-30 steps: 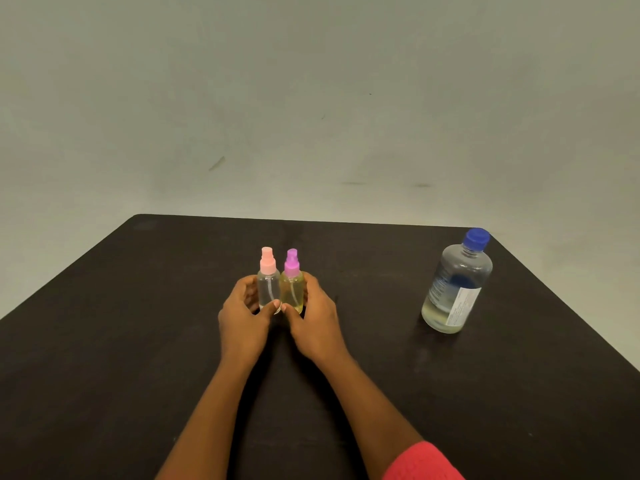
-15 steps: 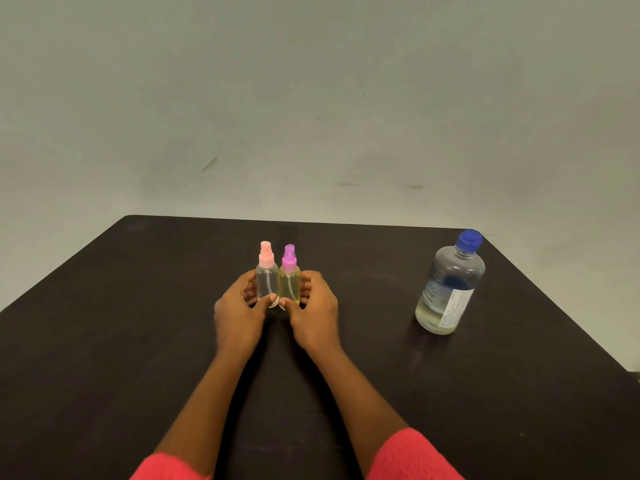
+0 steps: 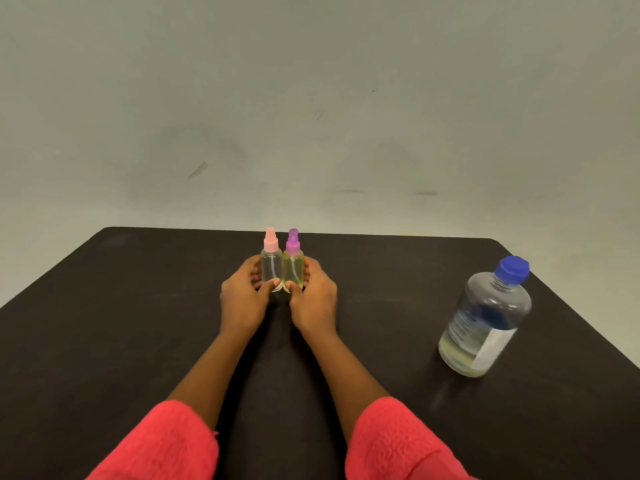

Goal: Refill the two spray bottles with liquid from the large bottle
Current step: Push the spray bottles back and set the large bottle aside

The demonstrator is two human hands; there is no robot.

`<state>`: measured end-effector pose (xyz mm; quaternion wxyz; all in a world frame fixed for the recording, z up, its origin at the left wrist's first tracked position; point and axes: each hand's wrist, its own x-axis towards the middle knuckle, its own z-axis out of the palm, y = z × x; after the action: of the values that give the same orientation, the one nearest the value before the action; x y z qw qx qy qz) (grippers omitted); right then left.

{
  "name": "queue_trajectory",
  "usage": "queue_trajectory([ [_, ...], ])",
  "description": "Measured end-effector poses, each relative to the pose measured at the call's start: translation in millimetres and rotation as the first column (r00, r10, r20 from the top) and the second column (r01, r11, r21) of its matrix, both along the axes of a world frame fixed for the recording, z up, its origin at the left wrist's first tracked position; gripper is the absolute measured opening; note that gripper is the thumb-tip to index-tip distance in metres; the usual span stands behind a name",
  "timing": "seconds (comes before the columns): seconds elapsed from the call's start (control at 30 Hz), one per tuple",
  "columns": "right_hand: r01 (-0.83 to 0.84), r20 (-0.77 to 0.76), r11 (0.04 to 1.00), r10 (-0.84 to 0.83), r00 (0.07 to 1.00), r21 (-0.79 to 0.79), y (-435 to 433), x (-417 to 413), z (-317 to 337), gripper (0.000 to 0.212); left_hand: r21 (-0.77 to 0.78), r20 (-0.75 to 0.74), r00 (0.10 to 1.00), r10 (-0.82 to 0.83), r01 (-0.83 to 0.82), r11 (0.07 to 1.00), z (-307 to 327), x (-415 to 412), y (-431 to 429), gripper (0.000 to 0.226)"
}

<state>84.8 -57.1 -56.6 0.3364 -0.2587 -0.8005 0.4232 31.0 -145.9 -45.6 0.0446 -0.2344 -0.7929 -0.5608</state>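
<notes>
Dark table point(image 3: 104, 341), scuffed grey wall point(image 3: 311, 98)

Both spray bottles point(image 3: 282, 270) and the big bottle point(image 3: 485, 323) look like clear glossy plastic, table point(image 3: 104, 323) is dark and matt, sleeves point(image 3: 398, 441) a nubby red cloth.

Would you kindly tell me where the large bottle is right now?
In the head view, the large bottle stands on the table near its right edge, well to the right of the purple-capped spray bottle.
</notes>
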Motion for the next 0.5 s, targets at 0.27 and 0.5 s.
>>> queue_trajectory([
  [0.27,0.045,0.073,0.998,-0.047,0.996,0.034,38,-62,-1,0.033,-0.065,-0.038,0.999,0.009,-0.011,0.998,-5,-61,45,0.043],
  [0.5,0.083,0.077,0.994,-0.089,0.993,0.076,63,-105,4,0.039,-0.129,-0.055,0.998,0.034,-0.041,0.991,-5,-105,76,0.038],
])
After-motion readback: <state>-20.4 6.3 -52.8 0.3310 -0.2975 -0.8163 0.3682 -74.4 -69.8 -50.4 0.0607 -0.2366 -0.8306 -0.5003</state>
